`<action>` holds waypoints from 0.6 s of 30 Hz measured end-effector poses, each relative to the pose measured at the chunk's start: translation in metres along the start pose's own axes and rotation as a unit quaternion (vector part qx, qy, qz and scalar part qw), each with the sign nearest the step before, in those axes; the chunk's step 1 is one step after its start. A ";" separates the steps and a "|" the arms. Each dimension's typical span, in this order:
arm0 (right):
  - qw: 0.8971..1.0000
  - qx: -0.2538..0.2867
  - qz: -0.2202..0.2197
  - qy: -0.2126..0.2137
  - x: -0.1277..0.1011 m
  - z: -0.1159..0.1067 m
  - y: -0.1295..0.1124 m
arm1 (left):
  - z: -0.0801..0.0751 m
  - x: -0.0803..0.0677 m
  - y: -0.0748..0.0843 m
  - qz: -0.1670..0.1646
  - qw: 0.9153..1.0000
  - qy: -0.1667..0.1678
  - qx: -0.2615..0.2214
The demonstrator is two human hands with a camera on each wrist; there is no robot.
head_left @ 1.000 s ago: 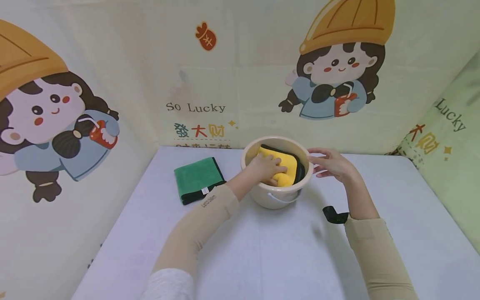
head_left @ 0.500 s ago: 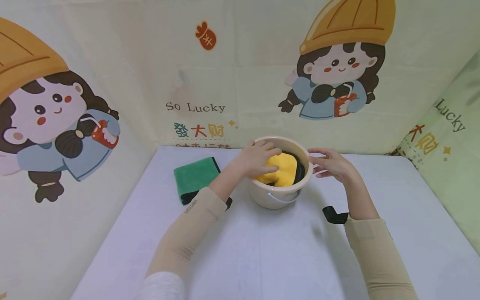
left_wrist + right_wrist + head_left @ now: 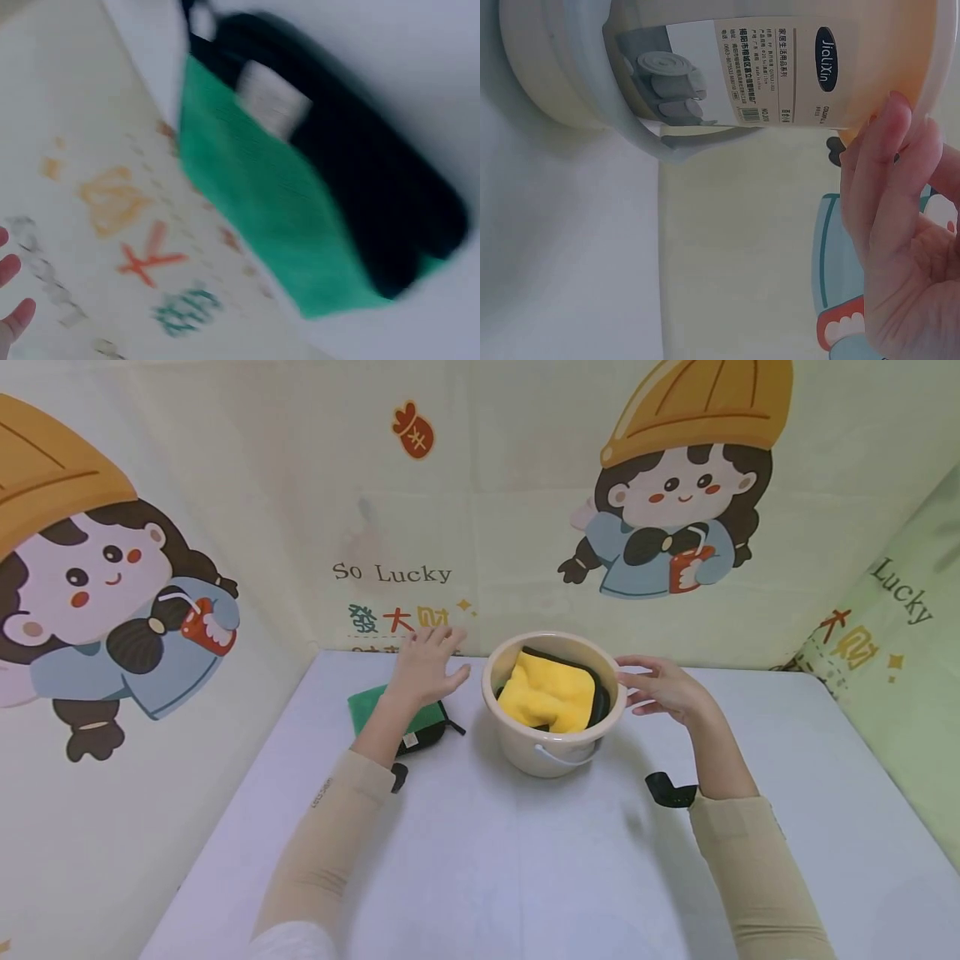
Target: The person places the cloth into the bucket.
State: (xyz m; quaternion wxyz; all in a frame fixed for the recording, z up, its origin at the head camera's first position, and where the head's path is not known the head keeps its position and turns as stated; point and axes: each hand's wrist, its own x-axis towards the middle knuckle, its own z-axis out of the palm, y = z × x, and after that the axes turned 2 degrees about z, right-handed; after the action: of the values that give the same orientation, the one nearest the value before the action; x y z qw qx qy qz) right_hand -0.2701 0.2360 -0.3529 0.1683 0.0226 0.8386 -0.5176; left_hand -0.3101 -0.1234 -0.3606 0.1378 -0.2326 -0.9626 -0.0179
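Two cloths: a yellow cloth (image 3: 550, 697) sits crumpled inside the cream bucket (image 3: 558, 752) at the middle of the table (image 3: 525, 868); a folded green cloth (image 3: 367, 706) with a dark edge lies flat to the left of the bucket, its white tag facing the near side.
Left hand (image 3: 426, 665): fingers spread and relaxed, holding nothing, raised over the far right corner of the green cloth; its grip is open.
Left wrist view: blurred; the green cloth (image 3: 285, 217) fills it, with fingertips (image 3: 16, 315) at the left edge well off the fabric.
Right hand (image 3: 660, 687): straight fingers rest against the right side of the bucket rim, steadying and not clasping it; the right wrist view shows a fingertip (image 3: 889, 150) on the wall just under the lip.
Risk, bucket: with only flat fingers on one side, a knock from the left arm could slide or tip the bucket toward the right, since nothing grips it.
Risk, yellow cloth: it bulges close to the rim, so a tilt could spill it onto the table.
Risk, green cloth: a pinch at one corner would likely unfold the layers and drag the dangling edge across the table.
Risk, sleeve: the left forearm lies over the near part of the green cloth and could snag the black strap (image 3: 398, 774) just beside it.
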 end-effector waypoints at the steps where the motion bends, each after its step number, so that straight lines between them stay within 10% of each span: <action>1: 1.000 0.000 0.000 0.000 0.000 0.000 0.000 | 0.003 -0.004 -0.008 -0.016 1.000 -0.003 -0.004; 8: 1.000 -0.007 -0.001 0.001 0.001 -0.001 0.001 | 0.034 -0.035 -0.054 -0.091 0.993 -0.073 -0.007; 18: 1.000 -0.006 -0.005 0.000 0.002 0.000 0.000 | 0.074 -0.084 -0.077 -0.066 0.989 -0.129 0.003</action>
State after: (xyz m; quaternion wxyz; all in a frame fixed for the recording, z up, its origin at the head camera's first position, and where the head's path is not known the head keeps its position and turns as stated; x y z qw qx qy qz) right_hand -0.2714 0.2359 -0.3538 0.1662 0.0173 0.8416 -0.5136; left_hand -0.2919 -0.2220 -0.4525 0.0113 -0.1690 -0.9855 0.0060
